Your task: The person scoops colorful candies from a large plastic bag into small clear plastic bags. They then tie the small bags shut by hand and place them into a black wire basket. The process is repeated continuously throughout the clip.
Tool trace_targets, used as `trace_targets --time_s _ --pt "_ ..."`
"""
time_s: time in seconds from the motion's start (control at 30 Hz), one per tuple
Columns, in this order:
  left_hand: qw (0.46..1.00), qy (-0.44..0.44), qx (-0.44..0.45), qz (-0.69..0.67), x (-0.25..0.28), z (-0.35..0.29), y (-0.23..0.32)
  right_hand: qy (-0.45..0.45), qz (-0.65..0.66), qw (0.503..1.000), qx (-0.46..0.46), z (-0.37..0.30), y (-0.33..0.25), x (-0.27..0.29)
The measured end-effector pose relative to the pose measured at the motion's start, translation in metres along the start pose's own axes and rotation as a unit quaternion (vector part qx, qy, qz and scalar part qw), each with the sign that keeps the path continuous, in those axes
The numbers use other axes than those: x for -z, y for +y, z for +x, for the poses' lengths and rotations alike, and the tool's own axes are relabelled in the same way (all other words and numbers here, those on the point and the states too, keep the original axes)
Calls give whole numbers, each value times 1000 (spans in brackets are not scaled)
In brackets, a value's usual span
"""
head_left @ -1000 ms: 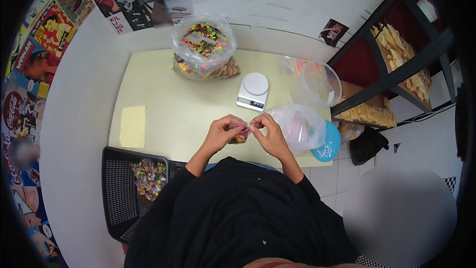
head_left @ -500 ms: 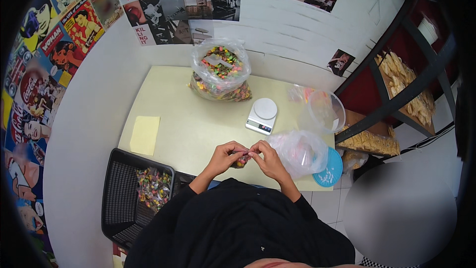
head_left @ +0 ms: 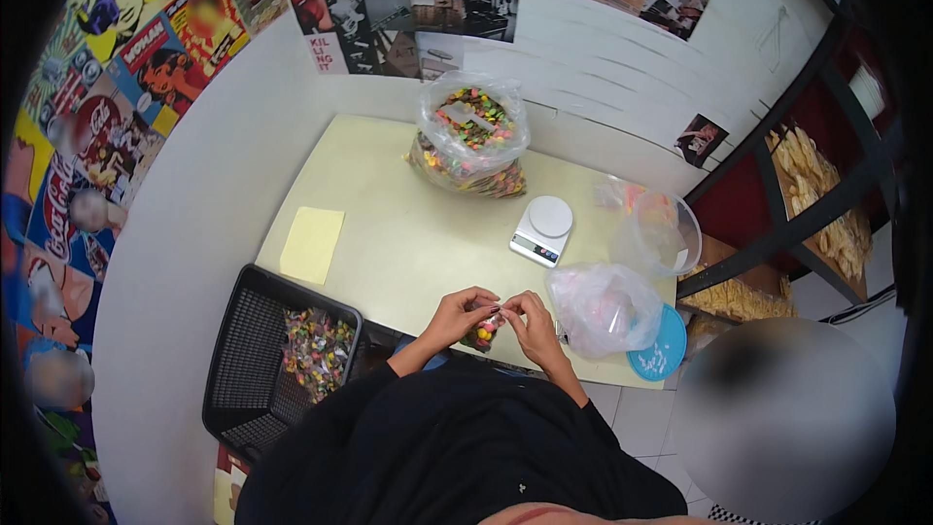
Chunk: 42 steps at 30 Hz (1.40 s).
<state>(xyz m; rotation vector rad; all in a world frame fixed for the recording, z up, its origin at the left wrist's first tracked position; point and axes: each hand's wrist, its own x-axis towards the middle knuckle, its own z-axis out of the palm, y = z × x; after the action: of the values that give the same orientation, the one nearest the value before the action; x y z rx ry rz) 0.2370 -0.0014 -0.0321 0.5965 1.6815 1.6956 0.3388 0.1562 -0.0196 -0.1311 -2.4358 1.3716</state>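
At the table's near edge, a small clear bag of colourful sweets (head_left: 481,337) hangs upright between my hands. My left hand (head_left: 459,318) pinches the gathered top of the bag from the left, with the sweets bulging below the fingers. From the right, the thumb and fingers of my right hand (head_left: 534,331) are closed on the same top edge. A white kitchen scale (head_left: 542,230) stands just beyond my hands, its round plate bare. Beside my right hand lies a crumpled translucent plastic bag (head_left: 604,309) with something pink inside.
A large open plastic sack of sweets (head_left: 468,141) stands at the back. A black basket (head_left: 233,369) at left holds several filled bags (head_left: 319,352). Yellow paper (head_left: 312,245) lies on the table. At right are a clear tub (head_left: 661,233), a blue lid (head_left: 658,345) and a shelf rack (head_left: 807,204).
The whole view has shifted, so the table sits further right in it. My hands still grip the small bag's top, and more of its sweets now show below my fingers.
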Motion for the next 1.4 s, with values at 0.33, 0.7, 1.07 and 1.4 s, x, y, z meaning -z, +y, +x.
trace_targets --time_s 0.33,0.7,1.07,1.4 --pt "999 17 5 28 15 -34 -4 -1 -11 1000 -18 -18 -25 -32" --pt "987 136 77 -20 63 -149 -21 -146 24 989 -9 -49 -71 -106" --pt "989 147 20 -24 70 -229 -41 -182 -6 983 -25 -109 -100 -143" --pt "995 94 21 -27 65 -250 -33 -125 -29 992 16 -140 -124 -143"
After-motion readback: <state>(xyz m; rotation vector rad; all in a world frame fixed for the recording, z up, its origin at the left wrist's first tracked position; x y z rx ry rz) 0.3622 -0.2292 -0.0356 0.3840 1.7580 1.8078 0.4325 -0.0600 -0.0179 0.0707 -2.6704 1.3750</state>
